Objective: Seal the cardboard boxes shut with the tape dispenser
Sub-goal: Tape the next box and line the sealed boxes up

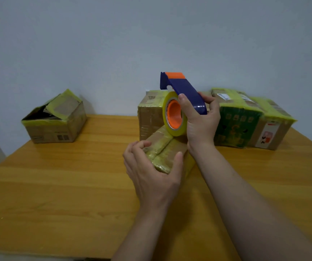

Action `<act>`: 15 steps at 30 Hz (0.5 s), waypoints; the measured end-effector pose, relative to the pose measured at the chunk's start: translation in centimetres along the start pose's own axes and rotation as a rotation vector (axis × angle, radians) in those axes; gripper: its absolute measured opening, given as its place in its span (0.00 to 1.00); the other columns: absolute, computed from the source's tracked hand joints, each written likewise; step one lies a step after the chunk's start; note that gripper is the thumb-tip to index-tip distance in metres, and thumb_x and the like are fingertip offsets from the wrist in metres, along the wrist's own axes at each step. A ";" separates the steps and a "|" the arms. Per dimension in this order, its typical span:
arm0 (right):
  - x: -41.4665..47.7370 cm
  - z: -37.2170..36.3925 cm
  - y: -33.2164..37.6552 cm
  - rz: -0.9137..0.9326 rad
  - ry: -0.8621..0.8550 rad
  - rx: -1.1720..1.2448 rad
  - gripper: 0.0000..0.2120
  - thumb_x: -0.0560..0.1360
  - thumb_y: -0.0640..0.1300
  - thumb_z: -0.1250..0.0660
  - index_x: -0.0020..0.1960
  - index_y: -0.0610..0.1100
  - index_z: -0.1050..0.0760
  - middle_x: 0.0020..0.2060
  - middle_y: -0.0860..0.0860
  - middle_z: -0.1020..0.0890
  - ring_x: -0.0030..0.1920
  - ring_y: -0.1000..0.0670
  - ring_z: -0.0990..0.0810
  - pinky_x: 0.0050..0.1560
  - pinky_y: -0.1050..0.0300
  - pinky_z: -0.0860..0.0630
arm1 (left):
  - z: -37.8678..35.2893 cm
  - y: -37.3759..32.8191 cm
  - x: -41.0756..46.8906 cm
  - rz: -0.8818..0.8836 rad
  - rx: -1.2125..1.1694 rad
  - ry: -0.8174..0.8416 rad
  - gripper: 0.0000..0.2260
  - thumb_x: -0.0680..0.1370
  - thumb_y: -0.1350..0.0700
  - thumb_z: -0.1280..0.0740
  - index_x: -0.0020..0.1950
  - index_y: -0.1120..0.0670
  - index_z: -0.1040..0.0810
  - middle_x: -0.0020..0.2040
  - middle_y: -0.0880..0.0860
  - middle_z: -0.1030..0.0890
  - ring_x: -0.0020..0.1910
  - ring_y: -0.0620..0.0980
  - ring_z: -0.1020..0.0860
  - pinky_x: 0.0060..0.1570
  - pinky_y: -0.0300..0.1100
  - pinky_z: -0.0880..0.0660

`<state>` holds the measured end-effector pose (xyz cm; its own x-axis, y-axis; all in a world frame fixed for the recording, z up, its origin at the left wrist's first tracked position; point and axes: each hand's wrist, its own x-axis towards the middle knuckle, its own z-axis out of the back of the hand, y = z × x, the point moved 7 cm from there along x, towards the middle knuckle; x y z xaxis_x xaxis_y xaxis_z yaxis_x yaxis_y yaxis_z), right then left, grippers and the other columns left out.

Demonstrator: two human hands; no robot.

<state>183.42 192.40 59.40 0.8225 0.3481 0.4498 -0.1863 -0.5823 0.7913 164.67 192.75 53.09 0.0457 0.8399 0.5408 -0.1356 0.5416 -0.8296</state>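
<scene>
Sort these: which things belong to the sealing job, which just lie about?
Job: blue and orange tape dispenser, right hand; small taped cardboard box, left hand; cardboard box with open flaps.
Idle: sealed brown box behind; green printed box; labelled brown box.

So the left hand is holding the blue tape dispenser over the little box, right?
Not quite. The head view shows the right hand holding the blue tape dispenser over the little box. The left hand grips that box instead.
</scene>
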 end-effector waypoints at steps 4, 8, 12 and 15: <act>-0.3 -0.5 0.4 0.035 -0.013 -0.033 0.25 0.69 0.50 0.17 0.59 0.50 0.27 0.57 0.49 0.18 0.54 0.54 0.15 0.43 0.64 0.18 | 0.0 0.7 0.3 -0.024 -0.009 -0.038 0.27 0.70 0.42 0.29 0.62 0.56 0.28 0.61 0.52 0.30 0.63 0.54 0.28 0.63 0.60 0.28; -0.5 0.0 0.5 0.044 -0.036 -0.037 0.26 0.69 0.50 0.17 0.60 0.51 0.27 0.59 0.49 0.18 0.56 0.52 0.15 0.43 0.64 0.18 | 0.3 0.9 0.9 -0.057 0.014 0.044 0.22 0.70 0.42 0.33 0.57 0.53 0.29 0.57 0.50 0.32 0.58 0.54 0.29 0.60 0.57 0.27; -1.1 -0.2 0.8 0.059 -0.033 -0.050 0.24 0.71 0.50 0.19 0.60 0.55 0.29 0.59 0.52 0.19 0.57 0.57 0.16 0.43 0.64 0.18 | 0.3 2.0 1.1 0.129 -0.078 0.016 0.20 0.75 0.44 0.36 0.65 0.48 0.29 0.61 0.45 0.31 0.64 0.49 0.29 0.67 0.58 0.31; -1.4 -0.3 0.9 0.069 -0.044 -0.067 0.27 0.71 0.52 0.19 0.64 0.51 0.29 0.59 0.54 0.20 0.57 0.54 0.17 0.43 0.64 0.18 | 0.0 2.6 0.9 0.263 -0.233 -0.051 0.18 0.76 0.48 0.38 0.66 0.47 0.28 0.61 0.42 0.29 0.65 0.49 0.29 0.69 0.58 0.32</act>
<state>181.95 191.66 59.64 0.8289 0.2759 0.4867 -0.2776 -0.5525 0.7860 164.37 194.86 51.42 -0.0115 0.9521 0.3054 0.0935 0.3051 -0.9477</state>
